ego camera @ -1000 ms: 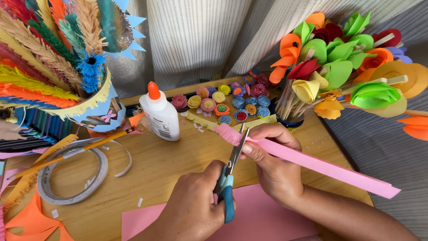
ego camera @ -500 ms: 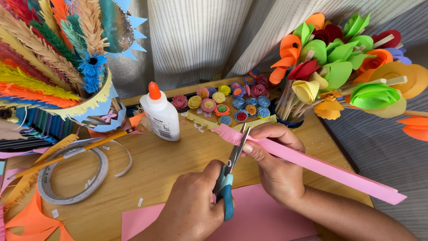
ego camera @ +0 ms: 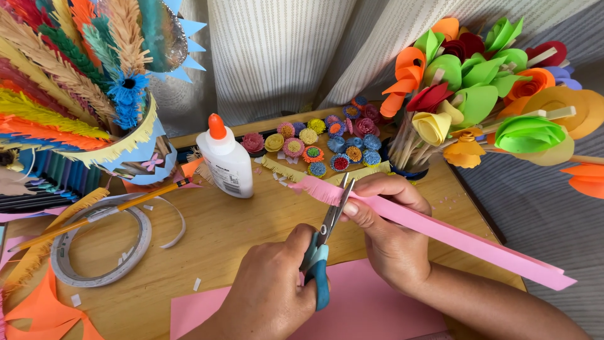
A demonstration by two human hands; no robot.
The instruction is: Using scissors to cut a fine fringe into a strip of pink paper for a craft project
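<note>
Right hand (ego camera: 393, 242) pinching pink paper strip (ego camera: 453, 236); left hand (ego camera: 270, 296) clasping scissors (ego camera: 324, 252), blades at fringed end; glue bottle (ego camera: 225, 160) near.

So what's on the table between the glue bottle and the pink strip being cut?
In the head view, a yellow fringed paper strip and tiny paper scraps lie between the glue bottle and the pink strip.

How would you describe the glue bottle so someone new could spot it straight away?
On the wooden table, look between the feathered paper headdress and the row of small rolled paper flowers. The glue bottle stands upright there: the only white plastic thing, topped by an orange cap.
</note>
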